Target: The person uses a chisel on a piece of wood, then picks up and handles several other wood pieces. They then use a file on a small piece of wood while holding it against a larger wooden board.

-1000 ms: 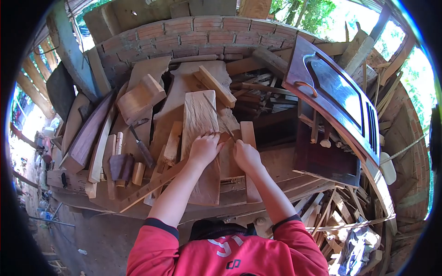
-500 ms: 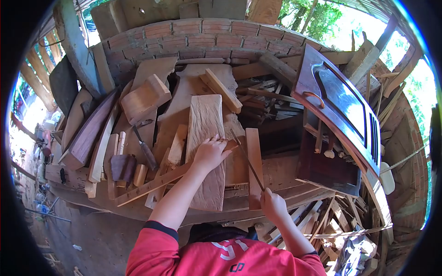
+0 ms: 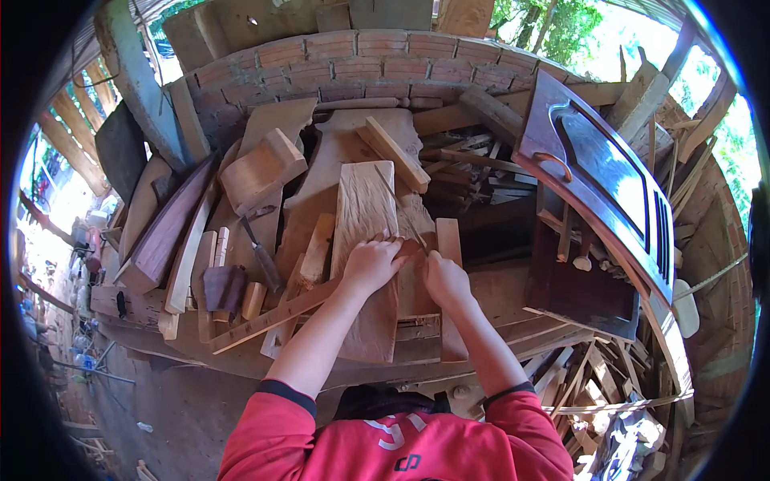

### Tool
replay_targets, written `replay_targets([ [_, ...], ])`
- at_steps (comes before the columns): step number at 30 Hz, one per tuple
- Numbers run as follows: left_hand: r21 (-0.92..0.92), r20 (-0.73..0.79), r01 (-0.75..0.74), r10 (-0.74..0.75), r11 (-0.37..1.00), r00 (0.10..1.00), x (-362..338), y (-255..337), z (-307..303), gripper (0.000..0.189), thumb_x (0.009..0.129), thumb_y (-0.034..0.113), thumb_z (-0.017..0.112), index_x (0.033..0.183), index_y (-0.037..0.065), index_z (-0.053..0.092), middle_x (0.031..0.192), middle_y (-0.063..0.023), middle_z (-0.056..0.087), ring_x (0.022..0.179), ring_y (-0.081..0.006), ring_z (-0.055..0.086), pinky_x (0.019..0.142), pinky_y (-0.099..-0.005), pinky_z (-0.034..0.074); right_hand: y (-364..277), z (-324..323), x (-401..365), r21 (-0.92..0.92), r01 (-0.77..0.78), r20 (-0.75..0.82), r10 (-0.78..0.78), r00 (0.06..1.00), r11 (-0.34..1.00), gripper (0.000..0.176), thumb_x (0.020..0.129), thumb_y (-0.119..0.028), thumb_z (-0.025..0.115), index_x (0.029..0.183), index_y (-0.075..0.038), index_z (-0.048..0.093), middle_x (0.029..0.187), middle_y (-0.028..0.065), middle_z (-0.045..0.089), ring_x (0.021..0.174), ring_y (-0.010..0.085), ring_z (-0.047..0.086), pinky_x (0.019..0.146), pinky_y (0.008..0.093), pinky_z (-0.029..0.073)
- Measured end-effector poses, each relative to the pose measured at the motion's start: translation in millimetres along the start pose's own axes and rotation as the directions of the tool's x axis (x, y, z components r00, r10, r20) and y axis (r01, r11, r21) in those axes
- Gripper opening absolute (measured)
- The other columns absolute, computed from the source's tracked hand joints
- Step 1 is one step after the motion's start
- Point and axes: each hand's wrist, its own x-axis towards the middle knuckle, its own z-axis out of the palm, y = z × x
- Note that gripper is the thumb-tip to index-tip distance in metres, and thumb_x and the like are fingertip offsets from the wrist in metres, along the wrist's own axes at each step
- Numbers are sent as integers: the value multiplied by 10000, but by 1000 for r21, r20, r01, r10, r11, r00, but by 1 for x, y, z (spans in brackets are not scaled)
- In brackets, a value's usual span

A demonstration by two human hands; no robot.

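My left hand (image 3: 373, 265) rests on the pale board (image 3: 365, 196) lying lengthwise before me. Between its thumb and fingers is a small reddish-brown wood piece (image 3: 412, 244), mostly covered by the hand. My right hand (image 3: 447, 281) is closed around the near end of a long, thin, dark file (image 3: 393, 191). The file slants away to the far left, its tip over the board's far right corner and its shaft close to the wood piece. Its grip is hidden in my fist. Below my right wrist lies a narrow wood strip (image 3: 451, 260).
A chisel (image 3: 262, 259), a dark wood block (image 3: 224, 287) and a curved block (image 3: 263, 171) lie to the left. A slanting strip (image 3: 273, 316) reaches under my left forearm. A glossy panel with a handle (image 3: 601, 172) leans at right. A brick wall (image 3: 361, 60) stands behind.
My right hand has moved forward and left, pushing the file toward the far end of the board. My left hand stays at the same spot on the board. The view has shifted slightly.
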Motion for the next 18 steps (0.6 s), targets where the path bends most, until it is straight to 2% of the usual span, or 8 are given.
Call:
replay_targets([
  [2, -36, 38, 31, -30, 999, 999, -1, 1, -1, 393, 847, 364, 522, 1070, 46, 584, 1078, -102, 623, 1099, -244, 536, 857, -377, 432, 8, -7, -28, -34, -34, 71, 36, 997, 999, 103, 817, -133, 470, 836, -35, 493, 695, 215, 615, 650, 378, 620, 561, 466, 500],
  [7, -25, -56, -22, 20, 999, 998, 0, -4, 4, 406, 842, 374, 530, 1066, 40, 590, 1080, -106, 622, 1104, -260, 531, 877, -377, 420, 26, -34, -112, -95, -76, 138, 89, 987, 993, 119, 816, -175, 508, 810, -60, 478, 612, 184, 594, 582, 372, 605, 518, 462, 492],
  [9, -22, -70, -30, 28, 999, 997, 0, -7, 9, 406, 843, 375, 530, 1062, 40, 592, 1085, -109, 619, 1107, -267, 529, 883, -378, 417, 29, -44, -130, -63, -75, 141, 83, 987, 995, 121, 819, -173, 505, 806, -57, 474, 587, 184, 583, 559, 367, 597, 501, 463, 484],
  [13, 0, -52, -30, 30, 1000, 998, 0, -6, 8, 414, 843, 380, 528, 1070, 39, 586, 1100, -119, 610, 1114, -279, 521, 894, -380, 411, 30, -43, -120, -16, -27, 111, 28, 993, 1000, 127, 826, -174, 497, 795, -53, 476, 584, 186, 580, 552, 377, 591, 494, 469, 474],
  [15, -8, -52, -29, 28, 1000, 998, 0, -5, 6, 413, 842, 368, 531, 1073, 31, 585, 1081, -128, 615, 1111, -278, 522, 878, -385, 423, 20, -42, -92, -47, -86, 159, 92, 983, 995, 149, 845, -171, 477, 811, -26, 491, 650, 228, 584, 631, 420, 582, 569, 496, 467],
  [18, -15, -56, -30, 29, 999, 998, 0, -6, 7, 407, 841, 356, 534, 1074, 25, 583, 1055, -132, 623, 1099, -271, 528, 845, -389, 439, 14, -24, -43, -5, -36, 82, 36, 996, 999, 177, 853, -187, 466, 803, -19, 494, 675, 240, 589, 656, 423, 585, 600, 501, 470],
])
